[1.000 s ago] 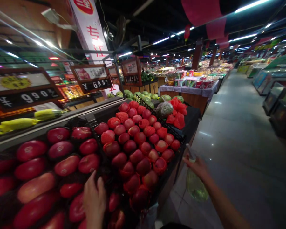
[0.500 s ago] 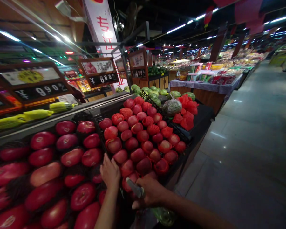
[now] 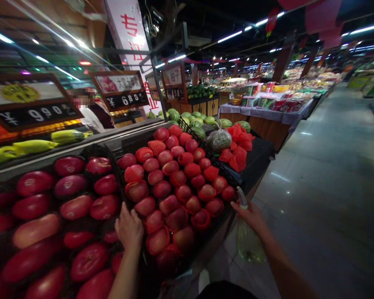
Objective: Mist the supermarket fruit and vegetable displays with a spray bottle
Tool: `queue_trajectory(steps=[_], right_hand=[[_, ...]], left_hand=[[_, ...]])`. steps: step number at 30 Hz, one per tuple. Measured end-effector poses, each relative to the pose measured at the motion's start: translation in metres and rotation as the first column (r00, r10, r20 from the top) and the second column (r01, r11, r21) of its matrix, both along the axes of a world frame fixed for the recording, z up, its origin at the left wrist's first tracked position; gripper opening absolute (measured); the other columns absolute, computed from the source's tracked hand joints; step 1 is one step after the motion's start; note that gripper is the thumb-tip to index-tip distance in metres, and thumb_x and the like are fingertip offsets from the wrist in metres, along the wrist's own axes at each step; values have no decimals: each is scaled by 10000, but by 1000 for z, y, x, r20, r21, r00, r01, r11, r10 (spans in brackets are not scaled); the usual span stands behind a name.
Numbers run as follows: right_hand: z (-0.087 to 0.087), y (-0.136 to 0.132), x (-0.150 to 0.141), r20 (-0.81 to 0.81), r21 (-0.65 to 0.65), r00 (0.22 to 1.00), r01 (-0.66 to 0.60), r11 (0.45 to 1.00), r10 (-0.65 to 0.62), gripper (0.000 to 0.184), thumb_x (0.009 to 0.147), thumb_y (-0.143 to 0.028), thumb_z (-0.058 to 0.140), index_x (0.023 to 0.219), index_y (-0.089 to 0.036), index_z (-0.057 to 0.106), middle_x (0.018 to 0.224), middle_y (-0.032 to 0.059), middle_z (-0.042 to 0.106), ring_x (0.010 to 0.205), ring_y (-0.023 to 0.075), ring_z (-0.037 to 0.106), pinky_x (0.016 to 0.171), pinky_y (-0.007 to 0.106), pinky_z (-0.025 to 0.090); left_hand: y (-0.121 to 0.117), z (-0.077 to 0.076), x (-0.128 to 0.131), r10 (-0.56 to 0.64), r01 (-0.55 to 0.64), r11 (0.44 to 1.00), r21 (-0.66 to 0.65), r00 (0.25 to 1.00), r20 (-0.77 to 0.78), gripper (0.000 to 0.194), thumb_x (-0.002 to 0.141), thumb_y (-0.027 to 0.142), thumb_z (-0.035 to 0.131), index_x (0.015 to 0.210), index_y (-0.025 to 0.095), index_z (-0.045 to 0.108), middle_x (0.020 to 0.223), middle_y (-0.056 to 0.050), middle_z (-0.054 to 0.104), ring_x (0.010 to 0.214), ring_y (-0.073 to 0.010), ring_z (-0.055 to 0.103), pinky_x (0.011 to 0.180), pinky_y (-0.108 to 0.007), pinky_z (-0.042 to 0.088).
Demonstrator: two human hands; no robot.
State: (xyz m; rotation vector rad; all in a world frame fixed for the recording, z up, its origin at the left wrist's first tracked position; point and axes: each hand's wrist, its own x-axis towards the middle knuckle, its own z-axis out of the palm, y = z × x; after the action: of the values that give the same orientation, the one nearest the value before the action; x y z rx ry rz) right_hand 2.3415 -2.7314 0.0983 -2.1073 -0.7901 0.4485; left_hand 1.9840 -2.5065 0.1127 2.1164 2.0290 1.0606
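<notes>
My left hand (image 3: 130, 227) rests over the dark divider between two apple displays, fingers apart and slightly bent, holding nothing that I can see. Beside it on the right sit pinkish-red apples (image 3: 168, 204), several in red foam nets. To its left lie larger, darker red apples (image 3: 105, 207) in black nets. Out past the display's right edge, my right hand (image 3: 251, 216) is closed around the neck of what looks like a spray bottle (image 3: 249, 245). Its body is see-through and greenish, and its pale curved head pokes above my fingers.
Red foam nets (image 3: 240, 143) and a bagged green item (image 3: 218, 140) lie on the black ledge (image 3: 258, 155). Watermelons (image 3: 198, 124) are piled behind. Price signs (image 3: 121, 91) hang above the display. A person (image 3: 95, 110) is at the back left. A tiled aisle (image 3: 311, 199) runs along the right.
My right hand has moved right with the spray bottle, from above the near apples to beyond the display's edge. My left hand stays by the divider. The view has shifted slightly right.
</notes>
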Motion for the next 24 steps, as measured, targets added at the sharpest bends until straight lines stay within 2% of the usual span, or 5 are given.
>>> queue_trajectory(steps=[3, 7, 14, 21, 24], right_hand=[[4, -3, -12, 27, 11, 980, -198, 980, 197, 354, 797, -565, 611, 901, -228, 577, 796, 33, 679, 739, 228, 663, 681, 339, 470], [6, 0, -58, 42, 74, 833, -553, 830, 552, 282, 804, -435, 657, 939, -201, 580, 817, 5, 658, 740, 186, 604, 673, 298, 429], [-9, -17, -97, -105, 97, 626, -767, 634, 773, 342, 630, -280, 785, 907, -210, 597, 824, -62, 629, 695, 118, 534, 580, 213, 356], [-42, -36, -30, -57, 152, 837, -531, 833, 544, 240, 765, -399, 674, 884, -239, 539, 819, 2, 630, 761, 193, 589, 703, 302, 451], [-50, -31, -5, -111, 206, 872, -448, 870, 476, 242, 825, -462, 607, 896, -245, 525, 813, 3, 613, 765, 199, 602, 690, 309, 465]], left_hand=[[1, -1, -2, 4, -4, 1000, -5, 1000, 5, 595, 988, 346, 285, 1489, 30, 346, 1385, -251, 564, 1273, -326, 555, 1132, -515, 360], [2, -1, -6, 7, -7, 999, -34, 1000, -4, 599, 985, 358, 285, 1502, 61, 338, 1397, -234, 561, 1234, -329, 578, 1108, -513, 388], [1, 1, -5, 31, -30, 998, -64, 999, 12, 620, 981, 397, 275, 1511, 79, 328, 1426, -223, 538, 1257, -352, 553, 1091, -523, 396], [5, 1, -6, 81, -81, 992, -98, 997, -5, 643, 971, 435, 266, 1517, 101, 328, 1430, -212, 538, 1251, -382, 555, 1061, -541, 430], [8, 0, -6, 107, -110, 985, -134, 994, -31, 661, 964, 464, 254, 1525, 121, 315, 1411, -204, 556, 1225, -401, 570, 1038, -550, 445]])
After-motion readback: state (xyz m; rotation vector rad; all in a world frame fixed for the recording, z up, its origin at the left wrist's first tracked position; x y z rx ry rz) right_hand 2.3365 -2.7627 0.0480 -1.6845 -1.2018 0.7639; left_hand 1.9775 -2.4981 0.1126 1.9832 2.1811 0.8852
